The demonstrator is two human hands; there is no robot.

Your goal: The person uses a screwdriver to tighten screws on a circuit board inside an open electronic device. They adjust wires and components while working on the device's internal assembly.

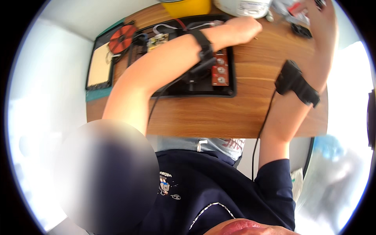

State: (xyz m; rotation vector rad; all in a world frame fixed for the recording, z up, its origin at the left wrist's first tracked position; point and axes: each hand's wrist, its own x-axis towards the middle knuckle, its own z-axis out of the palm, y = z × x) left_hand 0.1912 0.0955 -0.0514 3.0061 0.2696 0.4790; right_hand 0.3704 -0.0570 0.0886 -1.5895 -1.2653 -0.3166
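My left arm crosses over a black tray-like panel [176,92]. My left hand [243,30] is closed, just past the panel's far right corner and in front of a white tub [244,7]; whatever is inside its fingers is hidden. At the upper right, my right hand [324,13] reaches to the picture's edge, beside a clear plastic packet with a red part [294,8]. A small dark item [320,4] shows among its fingers, which are partly cut off and blurred. On the panel are a red board with round parts [220,70], a pale circuit board [158,41] and wires.
A yellow container [187,7] stands behind the panel. To the left, a red spool-like disc [122,38] lies by a dark tray with a tan sheet [99,66] on a green mat. A small black part [300,30] rests on the wooden table [203,117]. Cables trail from both wrist straps.
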